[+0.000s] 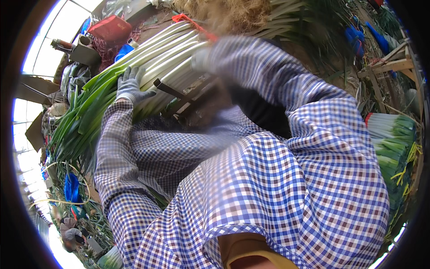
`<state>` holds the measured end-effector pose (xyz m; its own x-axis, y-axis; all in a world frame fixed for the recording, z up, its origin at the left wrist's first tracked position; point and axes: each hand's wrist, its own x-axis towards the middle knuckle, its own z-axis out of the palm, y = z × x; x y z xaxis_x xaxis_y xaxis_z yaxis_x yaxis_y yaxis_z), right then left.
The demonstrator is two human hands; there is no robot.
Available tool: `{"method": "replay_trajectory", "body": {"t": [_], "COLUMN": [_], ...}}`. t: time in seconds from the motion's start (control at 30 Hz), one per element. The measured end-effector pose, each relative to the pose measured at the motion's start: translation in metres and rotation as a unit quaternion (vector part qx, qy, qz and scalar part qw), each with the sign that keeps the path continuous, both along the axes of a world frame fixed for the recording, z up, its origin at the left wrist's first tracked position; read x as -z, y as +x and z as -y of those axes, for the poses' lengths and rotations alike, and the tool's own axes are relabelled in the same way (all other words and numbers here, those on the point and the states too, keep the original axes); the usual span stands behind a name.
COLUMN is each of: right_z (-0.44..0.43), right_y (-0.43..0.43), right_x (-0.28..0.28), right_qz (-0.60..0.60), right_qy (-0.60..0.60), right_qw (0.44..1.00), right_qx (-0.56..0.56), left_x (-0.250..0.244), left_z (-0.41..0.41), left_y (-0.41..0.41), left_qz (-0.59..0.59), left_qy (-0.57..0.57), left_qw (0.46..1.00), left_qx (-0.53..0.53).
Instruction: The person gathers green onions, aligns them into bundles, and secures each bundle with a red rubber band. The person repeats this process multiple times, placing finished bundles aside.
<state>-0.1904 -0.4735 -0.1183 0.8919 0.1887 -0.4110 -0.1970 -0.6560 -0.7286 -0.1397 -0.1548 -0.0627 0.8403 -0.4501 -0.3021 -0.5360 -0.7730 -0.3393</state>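
A large bundle of long green onions, like leeks (158, 57), lies slantwise before me, white stalks toward the upper right and green leaves toward the lower left. My left hand (131, 84), in a grey glove, rests on the bundle with fingers spread, where the white turns green. My right hand (203, 60), gloved and blurred, is beside the lower right ends of the white stalks; its fingers are hard to make out. A red strip (195, 25) runs along the upper ends of the stalks. A dark metal bar (171, 90) sticks out under the bundle.
More onions with brown roots (231, 13) lie beyond. Tied onion bundles with yellow strings (393, 151) stand at the right, near a wooden frame (386, 67). At the upper left are a red container (111, 28) and red twine (102, 50). A person (72, 232) is at the lower left.
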Motion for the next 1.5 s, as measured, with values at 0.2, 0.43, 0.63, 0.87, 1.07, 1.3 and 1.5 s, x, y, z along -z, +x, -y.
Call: {"method": "replay_trajectory", "body": {"t": [0.2,0.43,0.63,0.87,1.07,1.3,1.5], "right_z": [-0.043,-0.069,-0.099,-0.103,-0.115,-0.122,-0.146], "right_y": [-0.117,-0.12,-0.054,-0.042,-0.029,-0.054,-0.083], "right_x": [0.081,0.12,0.137,0.124,0.131,0.121,0.041], "right_qz": [-0.15,-0.184,-0.092,-0.153,-0.162,-0.174,-0.057], "right_qy": [0.193,0.357,0.461,0.4,0.304,0.255,0.193], "right_qw": [0.96,0.88,0.839,0.839,0.873,0.925,0.979], "right_qx": [0.138,0.255,0.272,0.335,0.346,0.223,0.041], "left_x": [-0.011,-0.01,-0.009,-0.012,-0.014,-0.024,-0.022], "left_z": [-0.002,-0.007,-0.011,-0.012,-0.011,-0.006,-0.019], "left_y": [-0.01,-0.009,-0.012,-0.016,-0.019,-0.025,-0.02], "left_qz": [0.007,0.012,0.014,0.021,0.031,0.018,0.005], "left_qy": [-0.003,0.005,-0.017,-0.03,-0.021,-0.035,-0.045], "left_qw": [1.0,1.0,1.0,0.999,0.999,0.999,0.999], "left_qx": [-0.018,-0.018,-0.012,-0.009,0.0,-0.016,-0.021]}}
